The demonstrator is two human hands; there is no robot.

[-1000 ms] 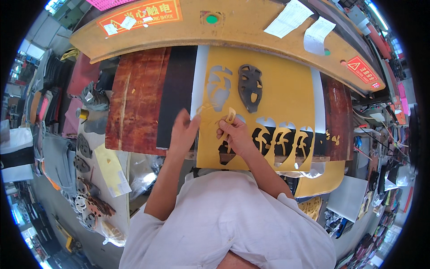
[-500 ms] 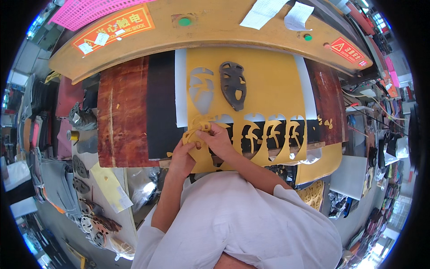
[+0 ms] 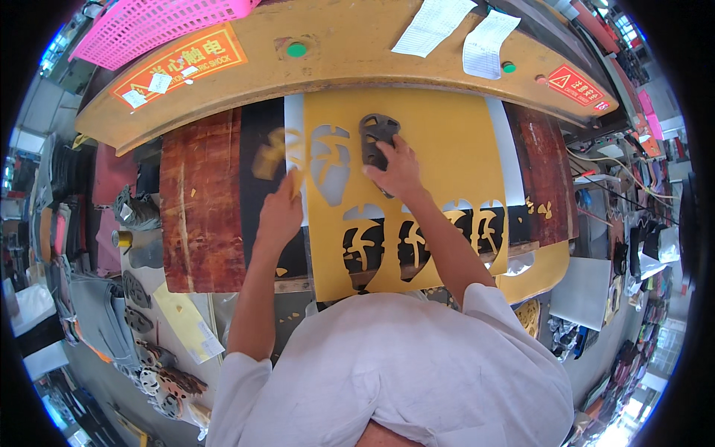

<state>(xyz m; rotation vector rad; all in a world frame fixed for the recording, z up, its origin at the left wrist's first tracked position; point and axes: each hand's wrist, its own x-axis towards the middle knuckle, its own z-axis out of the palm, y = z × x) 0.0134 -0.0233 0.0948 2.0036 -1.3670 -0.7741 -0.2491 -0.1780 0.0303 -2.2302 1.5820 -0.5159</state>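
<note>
A yellow sheet [image 3: 454,145] lies on the work surface, with several cut-out shapes along its near edge and one more at its upper left. On it rests a dark cutting die [image 3: 372,132], long and rounded with openings through it. My right hand [image 3: 402,171] is closed on the die, thumb at its near side and fingers over its right edge; the hand covers its lower part. Over the black strip at left, my left hand [image 3: 279,212] holds a yellow cut piece [image 3: 269,158], smeared by motion.
A yellow machine beam [image 3: 357,59] with green buttons spans the far side, a pink basket [image 3: 164,26] on top. Reddish-brown worn boards [image 3: 201,201] flank the sheet. Small yellow scraps [image 3: 544,208] lie at right. Dark cut parts [image 3: 138,316] sit on a side table at left.
My hands have parted. The left has carried the yellow piece left and away from me, off the sheet; the right has moved from that piece up onto the die.
</note>
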